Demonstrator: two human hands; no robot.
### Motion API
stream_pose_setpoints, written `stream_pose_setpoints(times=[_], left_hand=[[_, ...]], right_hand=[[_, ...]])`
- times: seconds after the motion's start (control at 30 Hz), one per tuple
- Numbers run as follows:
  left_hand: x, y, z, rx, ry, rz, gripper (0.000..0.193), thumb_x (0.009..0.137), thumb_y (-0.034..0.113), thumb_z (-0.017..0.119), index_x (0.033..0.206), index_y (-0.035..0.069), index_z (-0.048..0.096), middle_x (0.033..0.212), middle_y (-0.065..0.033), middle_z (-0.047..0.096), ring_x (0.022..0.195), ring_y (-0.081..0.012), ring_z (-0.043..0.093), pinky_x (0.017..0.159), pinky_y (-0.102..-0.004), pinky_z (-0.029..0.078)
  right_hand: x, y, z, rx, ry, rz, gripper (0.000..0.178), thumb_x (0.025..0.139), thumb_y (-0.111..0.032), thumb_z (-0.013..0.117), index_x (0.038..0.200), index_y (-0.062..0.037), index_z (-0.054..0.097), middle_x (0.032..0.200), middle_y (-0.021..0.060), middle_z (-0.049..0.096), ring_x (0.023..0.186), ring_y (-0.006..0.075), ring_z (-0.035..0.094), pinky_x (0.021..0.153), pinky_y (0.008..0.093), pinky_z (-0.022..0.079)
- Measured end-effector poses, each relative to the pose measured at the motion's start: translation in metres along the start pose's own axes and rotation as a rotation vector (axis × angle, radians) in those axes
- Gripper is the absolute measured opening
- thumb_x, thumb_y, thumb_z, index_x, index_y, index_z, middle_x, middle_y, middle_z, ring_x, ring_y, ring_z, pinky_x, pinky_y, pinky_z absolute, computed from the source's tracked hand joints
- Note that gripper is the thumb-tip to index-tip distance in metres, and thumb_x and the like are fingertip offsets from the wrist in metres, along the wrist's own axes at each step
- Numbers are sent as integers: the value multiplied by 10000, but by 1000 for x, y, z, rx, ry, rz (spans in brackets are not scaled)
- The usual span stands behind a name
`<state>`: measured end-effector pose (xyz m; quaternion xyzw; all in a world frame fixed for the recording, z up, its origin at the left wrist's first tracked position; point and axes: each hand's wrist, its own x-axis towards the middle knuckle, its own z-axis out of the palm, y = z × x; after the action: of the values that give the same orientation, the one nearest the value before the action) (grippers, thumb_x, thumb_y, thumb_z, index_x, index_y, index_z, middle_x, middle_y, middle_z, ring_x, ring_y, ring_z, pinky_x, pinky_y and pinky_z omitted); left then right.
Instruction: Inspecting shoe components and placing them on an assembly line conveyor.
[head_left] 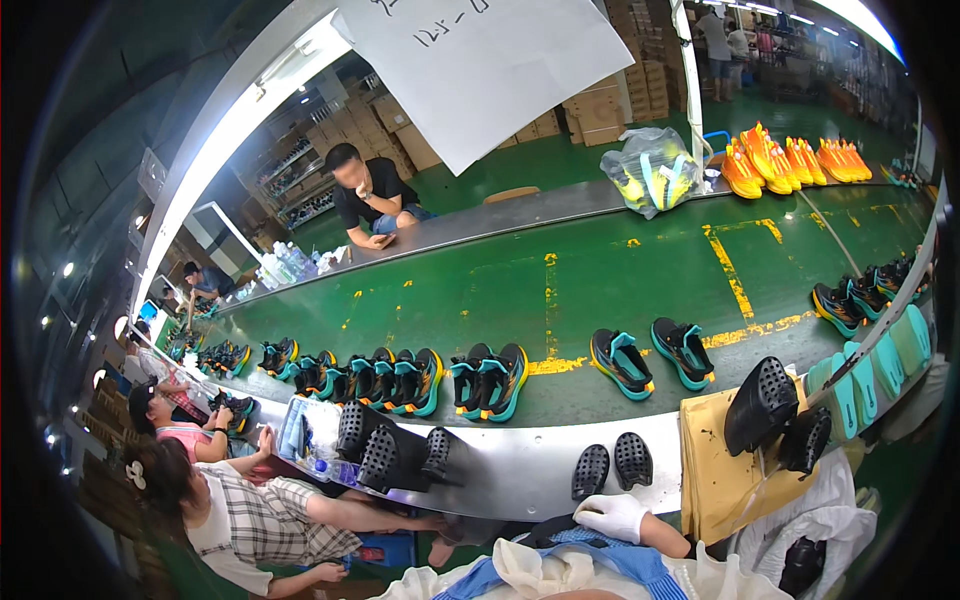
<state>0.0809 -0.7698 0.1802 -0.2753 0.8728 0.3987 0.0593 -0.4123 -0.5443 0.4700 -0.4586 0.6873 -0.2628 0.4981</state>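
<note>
My right hand [612, 518], in a white glove, is at the lower edge, in front of the pale metal ledge [540, 470]. Its back faces up and its fingertips point left, beside a dark thing I cannot make out; how the fingers are bent does not show. My left hand is out of view. Nearest to the glove, two black oval pieces with perforated faces [612, 466] stand side by side on the ledge. Beyond them, a pair of black and teal sneakers [652, 357] rests on the green conveyor belt [450, 310].
More sneakers [400, 380] line the belt to the left. Black perforated blocks [385, 455] stand on the ledge at left, others [770, 410] on brown cardboard [705, 450] at right, near teal insoles [870, 375]. A co-worker [250, 510] sits at left; another person [375, 200] sits across.
</note>
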Motion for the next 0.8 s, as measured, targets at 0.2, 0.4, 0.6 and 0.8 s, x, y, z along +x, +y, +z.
stream_pose_setpoints(times=[0.2,0.4,0.6,0.8], left_hand=[[27,23,5,-29,29,-31,437,896,306,571,1251,51,552,1148,-126,629,1065,-206,587,956,-304,420],[41,85,-10,-51,56,-89,441,895,306,570,1254,52,550,1151,-130,628,1066,-212,589,956,-306,422],[73,249,-67,25,75,-105,477,876,315,561,1279,64,533,1197,-183,593,1092,-296,582,970,-338,425],[150,319,-80,-58,58,-73,546,848,352,576,1320,91,494,1292,-201,522,1210,-321,494,1033,-359,379]], right_hand=[[-3,9,5,-45,2,-34,420,873,-484,492,1088,-159,648,1066,117,662,1019,296,616,906,334,456],[-1,20,3,-84,1,-41,422,871,-481,490,1085,-154,650,1059,132,662,1012,308,617,908,340,458],[-11,27,-25,-206,328,120,346,847,-357,507,986,-87,673,983,167,666,936,344,629,835,402,485],[7,70,-16,-371,556,-26,290,826,-306,536,964,-93,674,952,158,657,917,331,607,846,412,466]])
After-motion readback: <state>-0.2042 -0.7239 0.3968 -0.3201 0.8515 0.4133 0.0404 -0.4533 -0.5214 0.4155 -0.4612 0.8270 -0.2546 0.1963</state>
